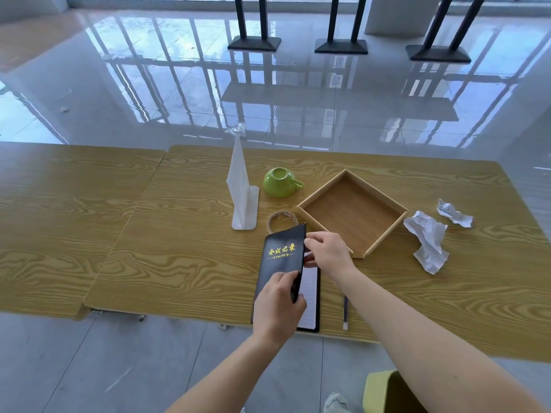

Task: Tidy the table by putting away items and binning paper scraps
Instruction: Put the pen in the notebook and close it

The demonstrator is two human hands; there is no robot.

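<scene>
You are standing at the near edge of a wood-grain laminate worktop (pixel 417 308), both bare forearms reaching in over a black hard-cover notebook with yellow lettering (pixel 281 263). Your left hand (pixel 278 305) is gripping the free edge of the raised front cover near its lower end, thumb on the outer face and fingers wrapping behind it. Your right hand (pixel 326 253) is pinching the same cover edge higher up, fingertips pressed together on it. The cover is standing tilted up off the lined white page (pixel 308 299) that is showing beneath it.

Just right of the notebook, a dark slim pen (pixel 345 312) is lying on the worktop, pointing toward the near edge. A roll of clear tape (pixel 281 221) is sitting just beyond the notebook's far corner. Further back, a white folded paper bag (pixel 242 192) is standing upright, and a lime-green ceramic cup (pixel 281 181) is resting upside down beside it. A shallow square wooden tray (pixel 353 214) is lying turned diamond-wise to the right of the tape, its near corner close to your right hand. Two crumpled white paper scraps, a large one (pixel 428 241) and a small one (pixel 453 213), are lying right of the tray. A yellow-green bin (pixel 384 389) is showing at the lower right, on the floor.
</scene>
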